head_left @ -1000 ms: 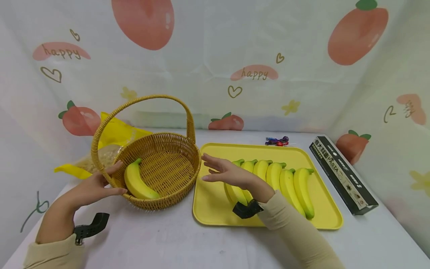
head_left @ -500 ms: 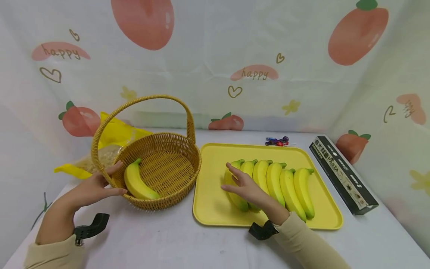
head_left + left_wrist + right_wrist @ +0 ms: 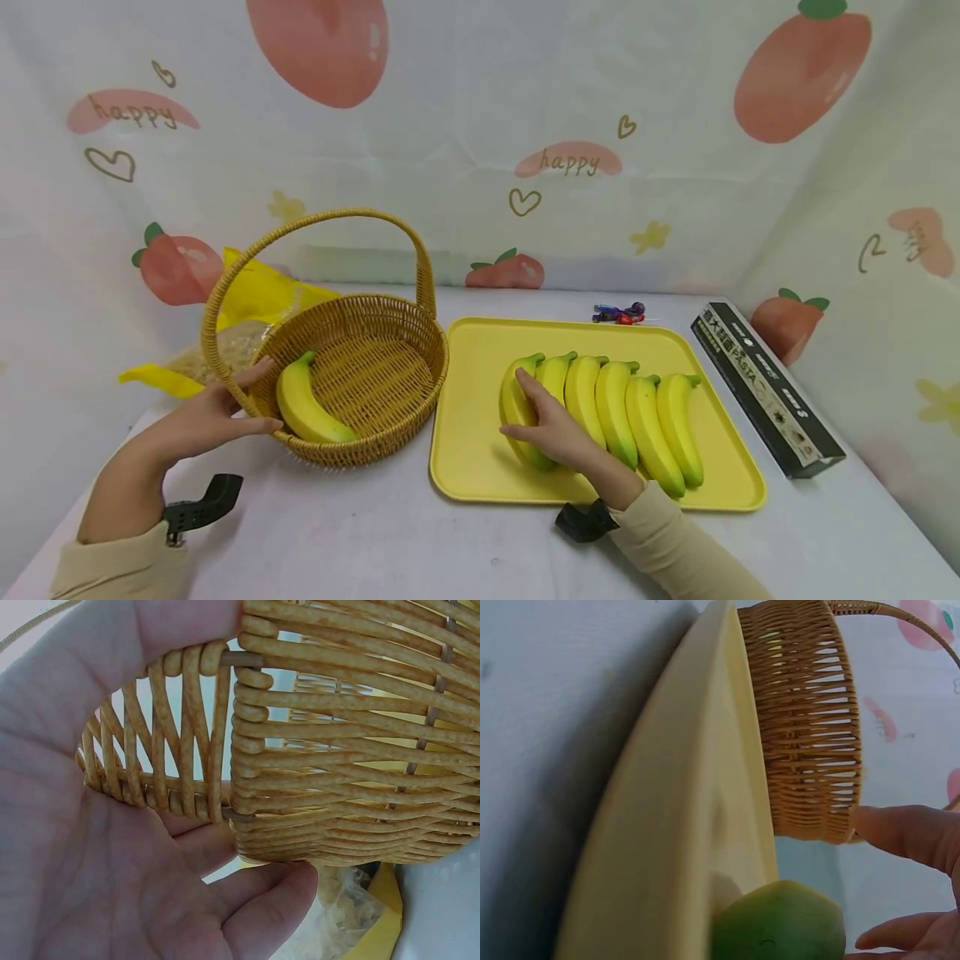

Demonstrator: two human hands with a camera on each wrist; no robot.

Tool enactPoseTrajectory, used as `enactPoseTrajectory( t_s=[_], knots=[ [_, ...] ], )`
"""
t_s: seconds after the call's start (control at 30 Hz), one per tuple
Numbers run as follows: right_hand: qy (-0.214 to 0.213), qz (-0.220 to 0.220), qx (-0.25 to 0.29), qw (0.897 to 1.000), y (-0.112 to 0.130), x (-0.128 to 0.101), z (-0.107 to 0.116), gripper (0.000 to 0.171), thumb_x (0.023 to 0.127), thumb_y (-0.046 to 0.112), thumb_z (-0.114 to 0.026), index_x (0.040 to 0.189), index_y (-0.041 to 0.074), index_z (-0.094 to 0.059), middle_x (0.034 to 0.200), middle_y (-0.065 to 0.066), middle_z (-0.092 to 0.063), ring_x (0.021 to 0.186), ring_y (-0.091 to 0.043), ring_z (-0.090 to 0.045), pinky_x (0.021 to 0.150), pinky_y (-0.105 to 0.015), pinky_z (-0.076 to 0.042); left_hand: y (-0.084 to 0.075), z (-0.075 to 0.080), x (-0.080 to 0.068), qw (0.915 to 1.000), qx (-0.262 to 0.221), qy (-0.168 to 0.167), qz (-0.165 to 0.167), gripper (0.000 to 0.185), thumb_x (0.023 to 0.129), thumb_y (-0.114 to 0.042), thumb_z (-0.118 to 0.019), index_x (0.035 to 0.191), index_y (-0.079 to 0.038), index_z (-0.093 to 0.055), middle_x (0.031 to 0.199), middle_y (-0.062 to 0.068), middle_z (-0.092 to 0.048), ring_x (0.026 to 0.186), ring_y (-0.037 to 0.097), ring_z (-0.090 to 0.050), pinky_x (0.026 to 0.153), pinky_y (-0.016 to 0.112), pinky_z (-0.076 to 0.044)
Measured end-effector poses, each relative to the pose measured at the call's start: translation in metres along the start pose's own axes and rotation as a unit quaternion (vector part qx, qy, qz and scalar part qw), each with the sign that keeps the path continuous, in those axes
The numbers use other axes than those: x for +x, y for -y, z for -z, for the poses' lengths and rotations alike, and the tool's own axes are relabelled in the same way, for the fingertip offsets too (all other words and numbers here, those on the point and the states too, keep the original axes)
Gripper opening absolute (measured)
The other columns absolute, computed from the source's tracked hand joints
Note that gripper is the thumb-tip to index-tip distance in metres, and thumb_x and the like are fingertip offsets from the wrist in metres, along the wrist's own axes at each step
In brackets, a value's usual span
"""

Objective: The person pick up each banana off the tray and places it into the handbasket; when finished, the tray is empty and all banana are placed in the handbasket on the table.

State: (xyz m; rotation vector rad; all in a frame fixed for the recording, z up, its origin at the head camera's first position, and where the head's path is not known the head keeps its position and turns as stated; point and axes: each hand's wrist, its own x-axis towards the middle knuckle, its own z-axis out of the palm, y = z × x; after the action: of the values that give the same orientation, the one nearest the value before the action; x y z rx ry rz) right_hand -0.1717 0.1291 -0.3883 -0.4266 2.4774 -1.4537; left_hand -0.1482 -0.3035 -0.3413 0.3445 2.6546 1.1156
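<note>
A wicker basket [image 3: 375, 333] with a tall handle stands left of a yellow tray [image 3: 600, 496]. One banana [image 3: 307, 408] lies inside the basket along its left wall. My left hand [image 3: 202, 412] grips the basket's left rim, thumb above and fingers below; the left wrist view shows the palm [image 3: 90, 862] cupping the weave [image 3: 337, 750]. On the tray lie several bananas side by side. My right hand [image 3: 551, 425] wraps the leftmost banana [image 3: 516, 404], thumb on its left side. The right wrist view shows that banana's green tip [image 3: 780, 922], the tray's edge [image 3: 675, 847] and the basket [image 3: 810, 727].
A long dark pasta box [image 3: 765, 387] lies right of the tray. Small wrapped candies [image 3: 618, 314] sit behind the tray. A yellow bag [image 3: 255, 300] with pale contents lies behind the basket. Printed cloth walls close in the back and both sides.
My right hand dropped from the air between basket and tray onto the leftmost banana and curled round it. The left hand and the basket stayed put.
</note>
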Motion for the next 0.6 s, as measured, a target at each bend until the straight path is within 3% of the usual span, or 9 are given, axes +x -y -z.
enactPoseTrajectory(
  t_s=[0.37,0.6],
  knots=[
    [-0.017,0.039,-0.025,0.999,0.002,0.003,-0.012,0.08,0.083,-0.004,-0.063,0.147,-0.002,-0.016,0.156,-0.018,-0.011,0.144,-0.034,-0.009,0.113,-0.051,-0.021,0.001,0.001,0.0,1.0,0.007,0.001,0.007,0.09,0.085,-0.023,-0.067,0.148,0.002,-0.008,0.151,0.032,-0.01,0.127,0.06,-0.024,0.097,0.068,-0.029],
    [-0.012,0.017,-0.035,0.999,0.011,0.014,-0.011,0.081,0.083,-0.002,-0.064,0.147,-0.001,-0.015,0.157,-0.017,-0.009,0.144,-0.032,-0.009,0.113,-0.05,-0.022,0.0,0.0,0.0,1.0,-0.001,0.0,0.008,0.09,0.084,-0.024,-0.068,0.148,0.002,-0.008,0.152,0.031,-0.008,0.128,0.059,-0.023,0.097,0.068,-0.029]
  ],
)
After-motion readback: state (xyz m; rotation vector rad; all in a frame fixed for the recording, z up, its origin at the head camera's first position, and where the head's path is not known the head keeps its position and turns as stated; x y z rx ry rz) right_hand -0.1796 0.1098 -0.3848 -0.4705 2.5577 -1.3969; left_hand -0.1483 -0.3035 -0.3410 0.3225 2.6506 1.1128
